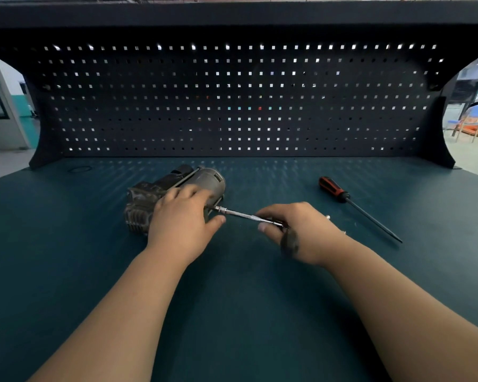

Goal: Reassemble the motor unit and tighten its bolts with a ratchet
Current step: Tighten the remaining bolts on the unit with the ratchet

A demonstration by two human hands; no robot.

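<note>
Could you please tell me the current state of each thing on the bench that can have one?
motor unit: lying on its side on the bench, steadied from above.
ratchet: tip against the motor unit's near end, handle held.
screwdriver: lying loose on the bench, untouched.
left hand: rests on the motor unit.
right hand: grips the ratchet.

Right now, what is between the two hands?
Head view: the shiny ratchet runs from the right hand to the motor under the left hand.
</note>
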